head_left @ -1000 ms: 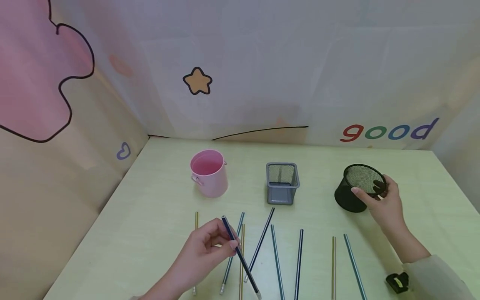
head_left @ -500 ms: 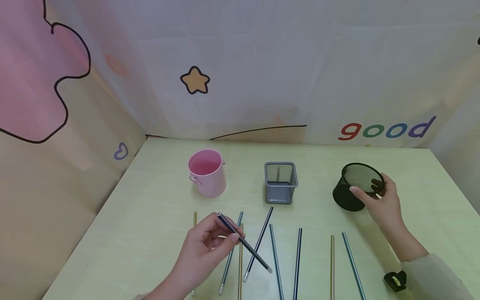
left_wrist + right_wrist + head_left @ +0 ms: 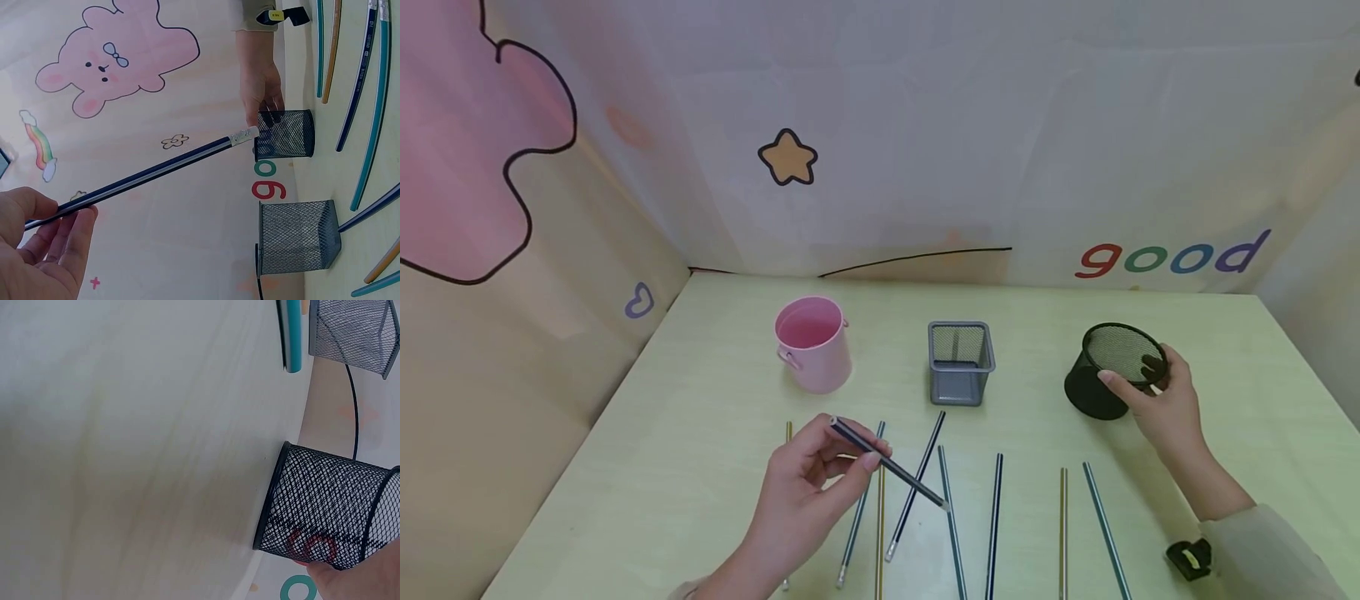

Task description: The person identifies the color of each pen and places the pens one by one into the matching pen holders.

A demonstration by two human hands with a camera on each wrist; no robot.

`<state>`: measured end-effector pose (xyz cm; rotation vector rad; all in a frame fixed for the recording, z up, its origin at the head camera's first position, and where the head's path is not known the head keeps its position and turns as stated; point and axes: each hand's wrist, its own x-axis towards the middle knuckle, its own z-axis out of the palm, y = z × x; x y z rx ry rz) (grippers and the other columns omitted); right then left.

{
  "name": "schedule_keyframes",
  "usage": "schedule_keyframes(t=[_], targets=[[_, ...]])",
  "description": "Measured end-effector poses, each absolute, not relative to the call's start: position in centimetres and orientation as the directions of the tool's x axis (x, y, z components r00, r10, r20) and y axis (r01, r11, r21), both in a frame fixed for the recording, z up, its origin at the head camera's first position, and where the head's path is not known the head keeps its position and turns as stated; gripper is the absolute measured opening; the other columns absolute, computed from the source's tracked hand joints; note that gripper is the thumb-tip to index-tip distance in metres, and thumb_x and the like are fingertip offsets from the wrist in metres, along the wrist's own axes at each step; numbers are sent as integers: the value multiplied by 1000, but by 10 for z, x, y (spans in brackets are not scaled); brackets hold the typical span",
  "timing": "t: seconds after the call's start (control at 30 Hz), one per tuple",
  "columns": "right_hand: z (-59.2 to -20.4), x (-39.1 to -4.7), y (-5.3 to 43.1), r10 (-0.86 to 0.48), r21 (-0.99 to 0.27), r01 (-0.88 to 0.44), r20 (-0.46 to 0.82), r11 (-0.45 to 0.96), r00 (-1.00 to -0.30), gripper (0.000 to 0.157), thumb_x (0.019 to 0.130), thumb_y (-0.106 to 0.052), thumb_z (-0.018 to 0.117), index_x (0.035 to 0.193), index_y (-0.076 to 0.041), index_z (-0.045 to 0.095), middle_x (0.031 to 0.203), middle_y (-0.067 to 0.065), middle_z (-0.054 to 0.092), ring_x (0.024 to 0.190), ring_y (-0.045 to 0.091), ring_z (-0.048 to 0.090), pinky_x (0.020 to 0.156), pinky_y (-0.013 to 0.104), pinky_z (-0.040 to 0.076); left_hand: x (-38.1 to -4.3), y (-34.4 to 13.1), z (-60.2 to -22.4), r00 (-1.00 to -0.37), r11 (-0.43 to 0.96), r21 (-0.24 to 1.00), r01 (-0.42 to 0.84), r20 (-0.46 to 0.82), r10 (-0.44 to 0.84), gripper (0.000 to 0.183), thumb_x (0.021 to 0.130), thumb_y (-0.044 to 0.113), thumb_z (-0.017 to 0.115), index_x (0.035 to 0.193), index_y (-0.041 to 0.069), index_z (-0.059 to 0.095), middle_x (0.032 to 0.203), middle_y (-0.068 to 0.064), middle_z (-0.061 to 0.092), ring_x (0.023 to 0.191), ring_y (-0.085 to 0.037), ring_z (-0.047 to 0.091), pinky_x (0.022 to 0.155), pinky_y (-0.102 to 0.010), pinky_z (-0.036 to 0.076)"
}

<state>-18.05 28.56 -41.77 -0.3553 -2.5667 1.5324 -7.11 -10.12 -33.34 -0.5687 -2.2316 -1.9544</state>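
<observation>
My left hand (image 3: 805, 492) pinches a dark blue striped pencil (image 3: 906, 477) between thumb and fingers, above the table. The pencil slants, its white eraser end pointing away from the palm, as the left wrist view also shows. On the right, my right hand (image 3: 1172, 421) grips the rim of a round black mesh pen holder (image 3: 1093, 392), thumb at the near side and fingertips over the edge. This holder leans slightly on the table. Below and beside the left hand lie several pencils, among them a dark blue pencil (image 3: 996, 525) and a teal pencil (image 3: 953, 525).
A pink bucket (image 3: 823, 362) stands at the back left. Right of it is a square grey mesh pen holder (image 3: 958, 387). A gold pencil (image 3: 1063, 533) and another teal pencil (image 3: 1105, 529) lie at the front right, near a small black object (image 3: 1189, 560) by the right sleeve.
The pencil in my left hand has turned from steep to flatter, its eraser end swinging up and to the right. The left hand has risen slightly. My right hand keeps its grip on the holder.
</observation>
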Motion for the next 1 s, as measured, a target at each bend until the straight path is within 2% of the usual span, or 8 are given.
schedule_keyframes(t=[0.27,0.63,1.0], targets=[[-418,-181,286,263,-878,129,-4,461,-965,90,90,-36,63,150,0,5,145,28,26,127,44,32,65,-1,35,-79,-96,-334,-898,42,911,411,397,191,14,85,-5,63,99,-1,59,95,-20,67,88,-10,66,75,-24,56],[-417,-181,286,265,-884,125,-1,451,-964,90,90,-35,63,150,-1,5,145,28,27,126,43,33,66,-1,36,-92,-88,-337,-917,28,930,366,355,185,15,85,-4,63,100,-3,58,99,-21,66,89,-10,65,77,-23,56],[-417,-179,285,264,-879,116,11,462,-964,91,90,-35,63,150,0,5,144,28,28,125,41,34,68,-1,34,-108,-78,-339,-905,-75,924,374,382,186,13,85,-10,59,97,-8,55,99,-27,61,89,-8,64,79,-27,56]])
